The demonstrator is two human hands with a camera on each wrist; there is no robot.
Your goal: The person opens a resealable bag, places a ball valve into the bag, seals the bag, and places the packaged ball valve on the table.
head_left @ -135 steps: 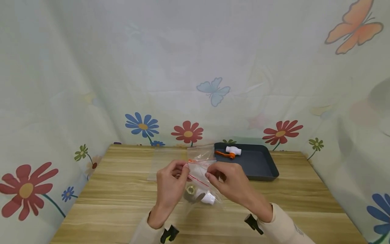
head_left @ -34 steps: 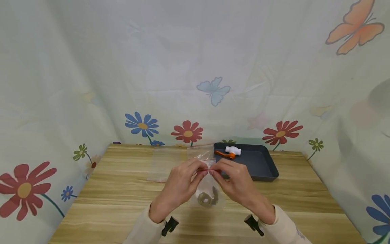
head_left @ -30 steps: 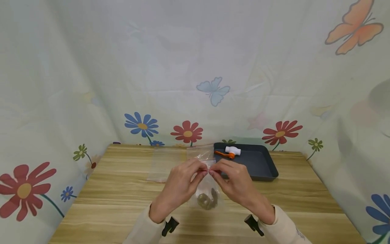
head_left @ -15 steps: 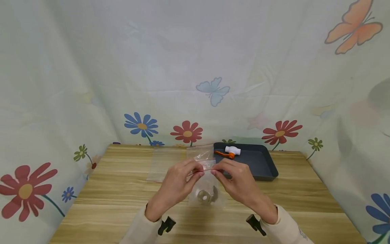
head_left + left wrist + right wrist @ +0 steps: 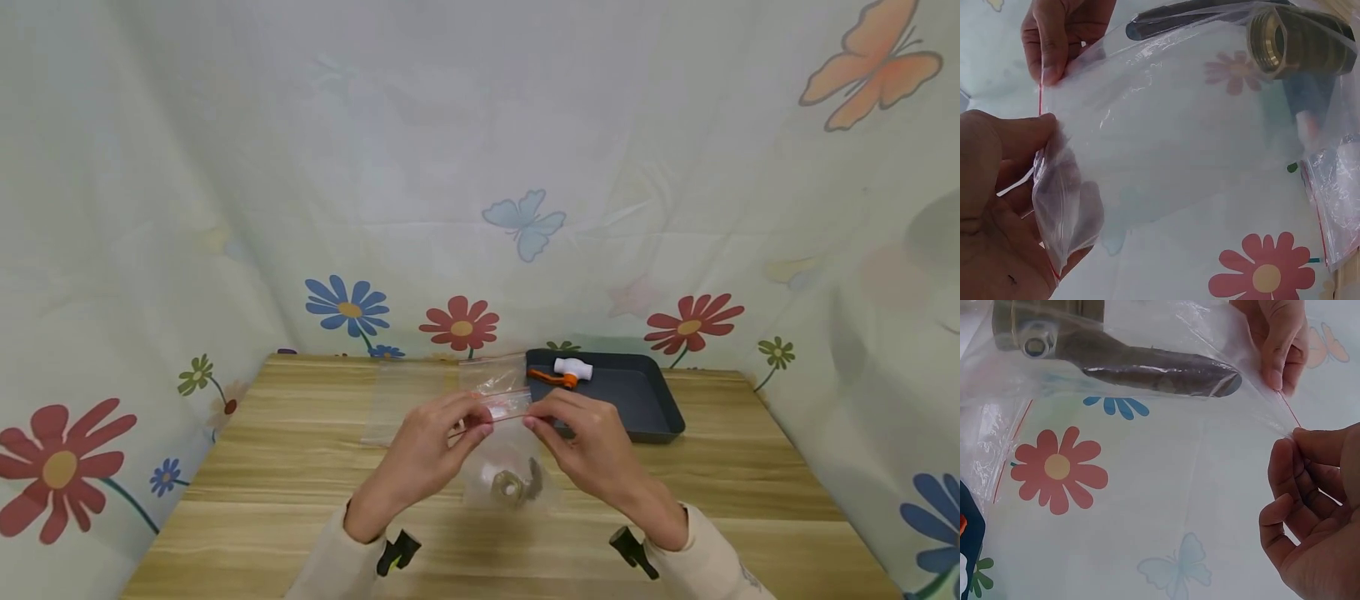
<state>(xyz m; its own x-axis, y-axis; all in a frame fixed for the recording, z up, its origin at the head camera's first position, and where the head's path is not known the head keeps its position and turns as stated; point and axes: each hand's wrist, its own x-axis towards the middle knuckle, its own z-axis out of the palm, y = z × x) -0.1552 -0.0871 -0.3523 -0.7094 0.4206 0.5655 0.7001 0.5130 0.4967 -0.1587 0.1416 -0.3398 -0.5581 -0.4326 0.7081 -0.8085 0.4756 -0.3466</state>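
Note:
A clear zip bag (image 5: pixel 1166 112) with a red seal line hangs between my hands in the head view. Inside it is a brass valve (image 5: pixel 1297 40) with a dark lever handle (image 5: pixel 1166 372), down at the bag's lower end. My left hand (image 5: pixel 431 446) pinches the seal edge between thumb and fingers; in the left wrist view the bag's corner bulges over its palm. A short way along the same edge, my right hand (image 5: pixel 588 442) pinches the seal with thumb and forefinger. The red line runs straight between both sets of fingertips.
Behind the hands lies another zip bag (image 5: pixel 510 402) with a red strip, and more clear bags (image 5: pixel 405 396) lie flat to its left. At the back right, a dark tray (image 5: pixel 663 400) holds a white valve (image 5: pixel 573 369) with an orange handle. A flowered cloth hangs behind the wooden table.
About a second ago the fingertips of both hands met at the seal line. They have since spread apart along it, my left hand moving left. The bag stays hanging between them.

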